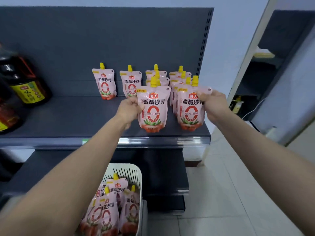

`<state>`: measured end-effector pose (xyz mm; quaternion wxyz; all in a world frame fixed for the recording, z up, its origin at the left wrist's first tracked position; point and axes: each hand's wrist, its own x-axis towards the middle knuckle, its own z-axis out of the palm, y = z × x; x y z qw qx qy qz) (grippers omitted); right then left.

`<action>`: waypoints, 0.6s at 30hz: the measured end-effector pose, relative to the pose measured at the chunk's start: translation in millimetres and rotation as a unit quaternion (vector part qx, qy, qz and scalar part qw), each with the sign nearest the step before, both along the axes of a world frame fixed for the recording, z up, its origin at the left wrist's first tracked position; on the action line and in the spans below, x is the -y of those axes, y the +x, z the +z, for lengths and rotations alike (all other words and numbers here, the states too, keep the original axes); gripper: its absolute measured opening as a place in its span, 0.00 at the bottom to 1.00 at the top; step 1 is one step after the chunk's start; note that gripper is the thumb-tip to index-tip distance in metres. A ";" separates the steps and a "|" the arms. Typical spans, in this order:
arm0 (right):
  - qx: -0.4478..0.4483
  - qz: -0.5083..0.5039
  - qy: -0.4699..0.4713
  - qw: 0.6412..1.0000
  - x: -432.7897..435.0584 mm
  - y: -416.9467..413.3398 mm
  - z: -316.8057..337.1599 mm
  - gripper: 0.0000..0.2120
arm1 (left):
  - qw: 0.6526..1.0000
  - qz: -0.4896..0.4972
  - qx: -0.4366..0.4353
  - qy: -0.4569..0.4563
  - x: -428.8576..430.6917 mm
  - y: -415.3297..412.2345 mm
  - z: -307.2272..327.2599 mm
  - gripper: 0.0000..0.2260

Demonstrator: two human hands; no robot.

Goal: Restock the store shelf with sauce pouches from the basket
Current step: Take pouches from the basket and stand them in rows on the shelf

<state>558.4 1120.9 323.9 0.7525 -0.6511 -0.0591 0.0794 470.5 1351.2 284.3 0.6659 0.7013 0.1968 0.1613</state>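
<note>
We have two tomato sauce pouches in hand at the shelf front. Left pouch (152, 109) is pinched at its left edge by our left hand (130, 109), fingers closed around the side seam. Right pouch (190, 109) is gripped at its upper right corner by our right hand (211, 103), also closed on it. Both stand upright, bases at or just above the shelf deck (68, 120); contact unclear. Each heads a column of pouches already stocked behind it (179, 77). Two single pouches stand further left at the back: (104, 82) and (130, 81).

Handling, our judgement: soft flexible film, liquid-filled so moderately light but sloshy, glossy and a bit slippery. The gusseted bottom stands if set flat; it will tip if nudged. Best hold is the flat sealed edge or top corner near the yellow spout cap (154, 81), not the belly, which would squash.

White slotted basket (136, 174) sits on the lower shelf below, with several more pouches (109, 208) inside, so restocking is only partway through. Dark soy sauce bottles (25, 82) stand at far left, well apart.
</note>
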 end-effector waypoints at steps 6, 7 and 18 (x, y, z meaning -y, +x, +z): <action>-0.004 0.025 0.003 1.000 11.2 32.9 -21.8 0.06 | 0.999 0.021 -0.026 0.009 12.0 23.8 -21.2 0.09; -0.002 0.034 0.000 0.999 11.4 36.2 -25.7 0.06 | 0.999 0.026 -0.030 0.015 12.5 26.5 -24.2 0.09; -0.026 0.078 0.009 0.997 10.2 56.5 -57.2 0.06 | 0.999 0.033 -0.029 0.004 13.1 44.0 -43.0 0.11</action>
